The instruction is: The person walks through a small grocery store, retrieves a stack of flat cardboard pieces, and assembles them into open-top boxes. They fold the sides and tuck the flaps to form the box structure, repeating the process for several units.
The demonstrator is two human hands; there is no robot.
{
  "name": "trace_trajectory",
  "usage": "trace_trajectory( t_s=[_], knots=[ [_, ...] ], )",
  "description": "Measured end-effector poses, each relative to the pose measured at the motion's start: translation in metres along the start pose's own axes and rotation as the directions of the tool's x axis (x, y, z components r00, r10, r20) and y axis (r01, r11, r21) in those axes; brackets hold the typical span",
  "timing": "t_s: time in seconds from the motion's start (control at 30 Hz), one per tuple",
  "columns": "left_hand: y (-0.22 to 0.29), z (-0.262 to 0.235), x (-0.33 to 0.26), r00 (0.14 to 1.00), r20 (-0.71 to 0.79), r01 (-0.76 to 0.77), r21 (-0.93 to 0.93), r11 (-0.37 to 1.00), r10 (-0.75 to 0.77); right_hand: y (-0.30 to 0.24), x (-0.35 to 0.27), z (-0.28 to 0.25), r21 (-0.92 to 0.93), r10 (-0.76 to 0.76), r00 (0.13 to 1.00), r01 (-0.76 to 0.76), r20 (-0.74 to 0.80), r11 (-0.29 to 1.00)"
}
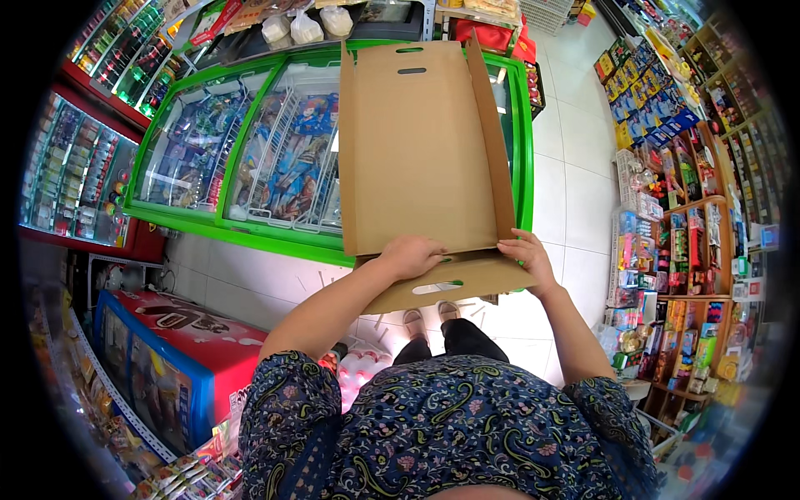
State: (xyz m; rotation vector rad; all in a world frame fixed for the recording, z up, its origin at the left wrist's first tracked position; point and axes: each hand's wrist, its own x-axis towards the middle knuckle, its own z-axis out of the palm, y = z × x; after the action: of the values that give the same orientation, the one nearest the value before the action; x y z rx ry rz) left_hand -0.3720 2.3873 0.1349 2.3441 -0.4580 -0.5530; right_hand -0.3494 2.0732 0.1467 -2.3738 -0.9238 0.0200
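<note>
A brown cardboard box [421, 150] lies with its inside facing up on a green-framed chest freezer [275, 229]. Its long side walls stand partly raised, and its far end has two slots. Toward me, the near end flap [392, 298] with a cut-out handle hole hangs out past the freezer's edge. My left hand [414, 255] is bent over the near fold, its fingers curled on the cardboard. At the near right corner, my right hand [530, 260] grips the board where side wall and flap meet, thumb partly hidden.
Wrapped goods show through the freezer's glass. White bags [306, 27] sit beyond it. A red and blue cooler [183, 350] stands at lower left, pink-capped bottles [360, 367] near my feet. Snack shelves [687, 258] line the right, with tiled floor [575, 200] between.
</note>
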Motion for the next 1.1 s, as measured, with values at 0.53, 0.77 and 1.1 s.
trace_trajectory(
  t_s=[0.53, 0.77, 1.1],
  knots=[
    [0.014, -0.062, -0.047, 0.895, -0.236, 0.44, 0.316, 0.841, -0.379, 0.007, 0.011, 0.019, 0.267, 0.107, 0.975, -0.052, -0.196, 0.962],
    [0.009, -0.035, -0.056, 0.763, -0.542, 0.576, 0.324, 0.75, -0.352, 0.005, 0.003, 0.022, 0.193, 0.104, 0.963, -0.056, -0.248, 0.98],
    [-0.071, -0.039, -0.111, 0.949, -0.246, 0.094, -0.385, 0.918, -0.2, -0.013, 0.011, 0.015, 0.288, 0.367, 0.914, -0.31, -0.174, 0.906]
  ],
)
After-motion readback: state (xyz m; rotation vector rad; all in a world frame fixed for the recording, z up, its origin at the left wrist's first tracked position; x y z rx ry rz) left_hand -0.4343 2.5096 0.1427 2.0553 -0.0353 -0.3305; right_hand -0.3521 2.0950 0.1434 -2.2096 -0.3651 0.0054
